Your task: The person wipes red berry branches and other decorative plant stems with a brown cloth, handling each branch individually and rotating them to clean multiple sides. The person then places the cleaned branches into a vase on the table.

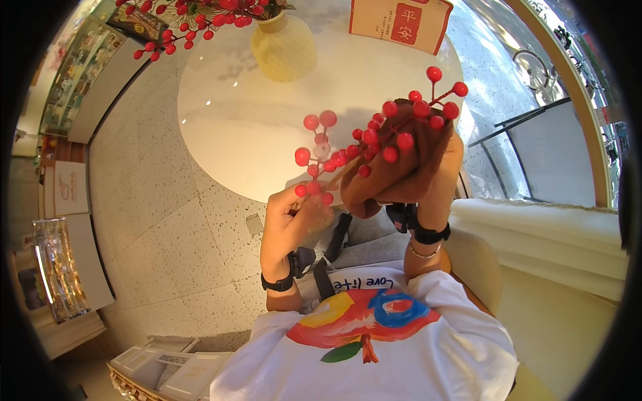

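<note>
An artificial red berry branch [370,137] is held over the near edge of a round white table [235,125]. My left hand [291,220] pinches its stem at the lower left, among several berries. On the right, my right hand [451,155] holds a brown cloth [416,173], bunched up against the upper part of the branch. Most of my right fingers are hidden behind the cloth. Several round berries stick out past the cloth's upper edge. Both wrists wear black straps with small devices.
A pale yellow vase [283,47] with more red berry branches [200,22] stands at the table's far side. Behind, to the right, is a printed card [399,22]. A black-framed stand [541,145] is at right; a wicker basket [130,383] with boxes sits at lower left.
</note>
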`<state>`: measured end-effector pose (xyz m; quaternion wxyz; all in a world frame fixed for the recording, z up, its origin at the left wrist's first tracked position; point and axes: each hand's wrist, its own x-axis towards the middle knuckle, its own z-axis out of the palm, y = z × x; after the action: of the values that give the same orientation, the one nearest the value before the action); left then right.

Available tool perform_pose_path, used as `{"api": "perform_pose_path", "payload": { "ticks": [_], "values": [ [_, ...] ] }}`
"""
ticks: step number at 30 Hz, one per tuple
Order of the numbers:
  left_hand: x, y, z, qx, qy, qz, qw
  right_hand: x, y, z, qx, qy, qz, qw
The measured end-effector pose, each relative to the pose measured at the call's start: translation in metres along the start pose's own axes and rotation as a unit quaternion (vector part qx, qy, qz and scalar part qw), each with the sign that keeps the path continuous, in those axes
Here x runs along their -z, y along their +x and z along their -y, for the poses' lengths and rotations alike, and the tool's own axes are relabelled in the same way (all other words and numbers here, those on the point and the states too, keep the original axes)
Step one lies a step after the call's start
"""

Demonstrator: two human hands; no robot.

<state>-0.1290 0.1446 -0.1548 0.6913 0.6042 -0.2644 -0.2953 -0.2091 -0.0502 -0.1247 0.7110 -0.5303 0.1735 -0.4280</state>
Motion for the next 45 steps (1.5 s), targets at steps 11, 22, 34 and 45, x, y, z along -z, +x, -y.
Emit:
{"api": "perform_pose_path", "payload": {
  "ticks": [11, 22, 34, 45],
  "values": [
    [0.007, 0.0, -0.002, -0.023, 0.079, -0.13, 0.988, 0.003, -0.006, 0.004, 0.01, -0.077, -0.013, 0.997],
    [0.006, -0.007, 0.003, -0.011, 0.127, -0.083, 0.988, 0.0, 0.006, 0.007, 0.024, -0.02, 0.066, 0.997],
    [0.012, -0.013, 0.014, -0.011, -0.052, -0.046, 0.998, 0.004, 0.004, -0.008, 0.038, 0.04, 0.057, 0.997],
    [0.025, -0.019, 0.0, -0.019, 0.029, -0.134, 0.99, 0.006, 0.009, 0.019, 0.039, -0.231, -0.07, 0.97]
  ]
}}
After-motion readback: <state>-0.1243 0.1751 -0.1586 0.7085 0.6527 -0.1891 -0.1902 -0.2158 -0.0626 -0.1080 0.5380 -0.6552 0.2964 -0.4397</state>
